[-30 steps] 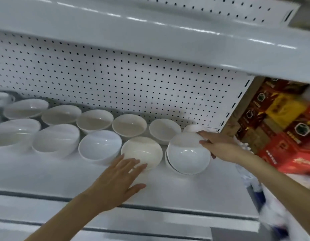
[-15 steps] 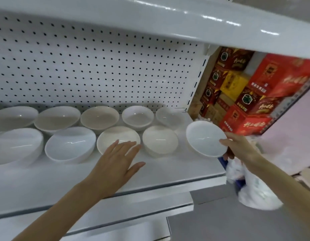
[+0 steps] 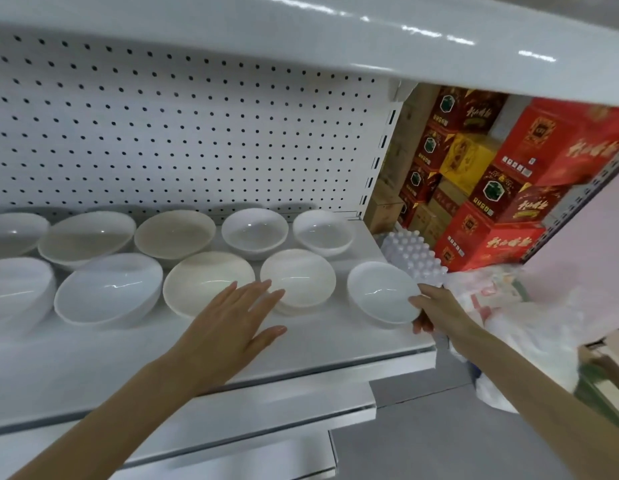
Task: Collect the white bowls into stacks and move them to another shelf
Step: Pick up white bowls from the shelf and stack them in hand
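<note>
Several white bowls stand in two rows on a white shelf [image 3: 93,368]. My right hand [image 3: 436,311] pinches the rim of one white bowl [image 3: 379,294] at the shelf's right end, thumb on the inside, the bowl tilted toward me. My left hand [image 3: 228,327] hovers flat with straight fingers over the shelf front, its fingertips near a cream bowl [image 3: 207,282] and a small white bowl [image 3: 297,277]. It holds nothing.
A pegboard back panel [image 3: 197,133] and an upper shelf [image 3: 301,32] close in the space. Red and yellow cartons [image 3: 491,188] are stacked to the right, with a pack of bottles [image 3: 413,256] and plastic bags [image 3: 530,327] below them.
My right hand has carried the bowl off the front-row pile to the shelf's right end. My left hand has barely moved, and the view has swung right.
</note>
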Available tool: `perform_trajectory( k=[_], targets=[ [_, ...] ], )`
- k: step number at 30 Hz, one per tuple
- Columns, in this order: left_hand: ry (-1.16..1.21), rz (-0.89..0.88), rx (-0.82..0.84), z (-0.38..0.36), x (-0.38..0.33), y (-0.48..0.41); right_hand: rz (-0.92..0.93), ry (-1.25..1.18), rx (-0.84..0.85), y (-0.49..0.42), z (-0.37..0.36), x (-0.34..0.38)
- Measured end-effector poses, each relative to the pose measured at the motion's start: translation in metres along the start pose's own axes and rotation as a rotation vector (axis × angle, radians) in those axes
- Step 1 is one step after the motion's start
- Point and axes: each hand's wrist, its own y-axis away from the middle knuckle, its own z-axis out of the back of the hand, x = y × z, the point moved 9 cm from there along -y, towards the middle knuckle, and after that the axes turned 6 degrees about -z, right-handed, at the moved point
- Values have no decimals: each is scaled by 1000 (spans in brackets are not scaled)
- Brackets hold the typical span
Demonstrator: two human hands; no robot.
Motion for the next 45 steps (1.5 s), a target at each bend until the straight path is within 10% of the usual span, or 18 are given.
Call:
perform_trajectory(
  k=[18, 38, 45],
  targets=[
    [-27, 146, 34, -17, -29, -45, 58, 312, 234, -63, 1, 31],
    [30, 330, -38, -28, -85, -57, 97, 42, 610, -125, -97, 89],
    [211, 393, -258, -10, -106, -54, 246, 154, 524, -124, -78, 106]
  ],
)
